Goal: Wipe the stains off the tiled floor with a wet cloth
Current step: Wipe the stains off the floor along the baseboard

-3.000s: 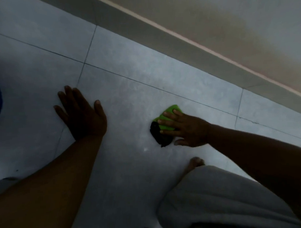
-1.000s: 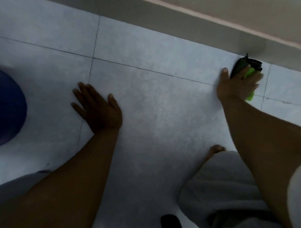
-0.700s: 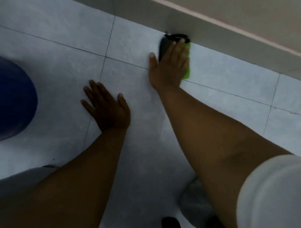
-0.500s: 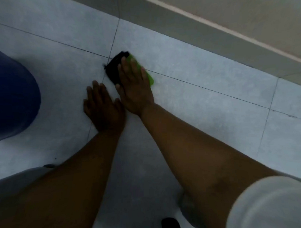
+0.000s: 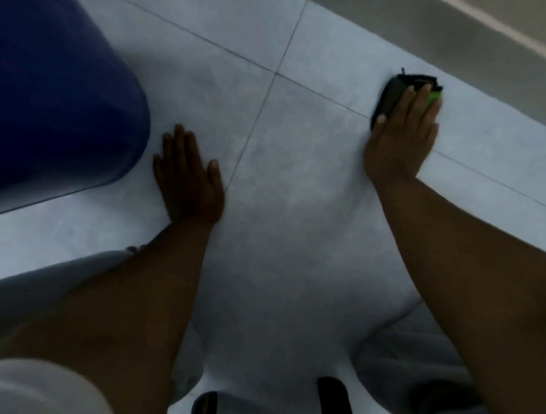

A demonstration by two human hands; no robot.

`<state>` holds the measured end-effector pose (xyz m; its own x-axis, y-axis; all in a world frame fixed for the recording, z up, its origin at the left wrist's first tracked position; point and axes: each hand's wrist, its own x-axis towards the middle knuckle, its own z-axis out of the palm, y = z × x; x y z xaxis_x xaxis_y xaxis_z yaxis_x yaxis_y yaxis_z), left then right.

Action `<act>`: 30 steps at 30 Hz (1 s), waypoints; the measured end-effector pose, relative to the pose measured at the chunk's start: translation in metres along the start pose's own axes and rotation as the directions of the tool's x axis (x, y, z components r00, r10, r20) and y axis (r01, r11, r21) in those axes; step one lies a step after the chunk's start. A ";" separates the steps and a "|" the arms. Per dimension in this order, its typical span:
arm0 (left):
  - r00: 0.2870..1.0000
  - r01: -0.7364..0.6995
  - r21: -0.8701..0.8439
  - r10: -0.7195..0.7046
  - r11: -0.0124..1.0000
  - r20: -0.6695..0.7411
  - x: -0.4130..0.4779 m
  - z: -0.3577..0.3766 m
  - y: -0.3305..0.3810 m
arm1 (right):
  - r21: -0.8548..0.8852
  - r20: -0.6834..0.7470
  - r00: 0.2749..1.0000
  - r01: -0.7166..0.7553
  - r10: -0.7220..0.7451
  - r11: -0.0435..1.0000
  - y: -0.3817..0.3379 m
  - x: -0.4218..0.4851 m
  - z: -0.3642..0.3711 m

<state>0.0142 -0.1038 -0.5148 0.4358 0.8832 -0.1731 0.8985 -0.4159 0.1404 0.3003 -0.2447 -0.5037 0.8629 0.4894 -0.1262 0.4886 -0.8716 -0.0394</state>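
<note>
My right hand (image 5: 402, 137) presses flat on a green and black cloth (image 5: 391, 94) lying on the pale grey tiled floor (image 5: 295, 175), at the upper right close to the skirting. Most of the cloth is covered by my fingers; its dark edge and a strip of green show beyond them. My left hand (image 5: 188, 178) lies palm down on the floor at the centre left, fingers spread, holding nothing and bearing my weight. No distinct stain can be made out on the tiles in this dim light.
A large dark blue rounded container (image 5: 54, 100) stands on the floor at the upper left, just beside my left hand. A grey skirting (image 5: 445, 36) and wall run along the upper right. My knees in grey fabric (image 5: 410, 357) are at the bottom.
My right hand has swept the cloth from beside my left hand back out to the right, toward the skirting. The left hand stayed planted. The view shifted, showing more of the blue container.
</note>
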 end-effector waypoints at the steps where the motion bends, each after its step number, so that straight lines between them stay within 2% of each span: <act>1: 1.000 -0.001 -0.009 0.001 1.000 -0.001 0.001 0.000 0.001 | 0.027 0.006 0.999 0.049 -0.049 0.998 -0.025 0.000 0.002; 4: 1.000 -0.018 -0.035 0.018 0.999 -0.008 0.001 0.002 -0.001 | 0.098 -0.002 0.946 0.324 -0.325 0.941 -0.104 -0.011 0.010; 7: 1.000 -0.011 -0.098 0.008 0.995 -0.025 0.000 0.004 -0.006 | 0.130 -0.022 0.828 0.558 -0.561 0.819 -0.161 -0.036 0.019; 9: 0.999 -0.006 -0.122 0.000 0.993 -0.045 -0.001 0.004 -0.010 | 0.133 0.006 0.748 0.657 -0.664 0.742 -0.173 -0.046 0.022; 12: 0.999 0.005 -0.055 -0.008 0.998 -0.042 -0.005 0.002 -0.014 | 0.123 -0.006 0.624 0.776 -0.782 0.618 -0.157 -0.058 0.024; 14: 1.000 0.013 -0.044 -0.014 0.999 -0.025 -0.007 0.001 -0.013 | 0.134 -0.001 0.515 0.849 -0.857 0.511 -0.131 -0.076 0.026; 17: 0.999 0.024 -0.081 -0.025 0.996 -0.019 -0.008 0.001 -0.010 | 0.127 0.081 0.329 0.933 -0.941 0.337 -0.067 -0.106 0.025; 18: 1.000 0.019 -0.086 -0.021 0.996 -0.023 -0.009 0.001 -0.007 | 0.117 0.100 0.298 0.944 -0.949 0.309 -0.040 -0.108 0.022; 19: 1.000 0.003 -0.090 -0.006 0.996 -0.026 -0.009 0.002 -0.003 | 0.109 0.105 0.310 0.941 -0.945 0.320 -0.012 -0.105 0.020; 20: 0.999 -0.025 -0.094 0.022 0.995 -0.029 -0.008 0.002 0.004 | 0.094 0.098 0.373 0.919 -0.923 0.382 0.016 -0.098 0.017; 21: 0.997 -0.069 -0.098 0.066 0.993 -0.027 -0.008 0.003 0.013 | 0.075 0.093 0.488 0.866 -0.868 0.495 0.044 -0.090 0.015; 23: 0.982 -0.186 -0.092 0.187 0.978 -0.004 -0.006 0.006 0.032 | 0.039 0.090 0.767 0.634 -0.635 0.772 0.093 -0.070 0.006; 24: 0.969 -0.244 -0.078 0.245 0.967 0.014 -0.005 0.007 0.040 | 0.026 0.085 0.867 0.491 -0.491 0.871 0.111 -0.059 0.000; 25: 0.958 -0.283 -0.056 0.285 0.957 0.030 -0.003 0.008 0.046 | 0.015 0.077 0.931 0.356 -0.356 0.934 0.122 -0.049 -0.005; 26: 0.953 -0.300 -0.032 0.301 0.953 0.040 -0.002 0.009 0.048 | 0.013 0.082 0.969 0.232 -0.232 0.973 0.123 -0.039 -0.008; 28: 0.954 -0.296 -0.004 0.296 0.955 0.039 -0.001 0.009 0.048 | 0.029 0.080 0.996 0.026 -0.028 0.999 0.101 -0.027 -0.008; 29: 0.955 -0.293 -0.002 0.293 0.956 0.036 -0.001 0.008 0.048 | 0.033 0.067 0.998 -0.017 0.015 0.999 0.084 -0.026 -0.006; 30: 0.955 -0.293 -0.006 0.293 0.956 0.031 -0.002 0.007 0.048 | 0.041 0.051 0.999 0.003 -0.005 0.999 0.066 -0.032 -0.004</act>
<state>0.0568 -0.1268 -0.5151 0.6816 0.7152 -0.1547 0.7308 -0.6552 0.1913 0.3059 -0.3179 -0.4987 0.8526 0.4919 -0.1764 0.4856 -0.8705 -0.0805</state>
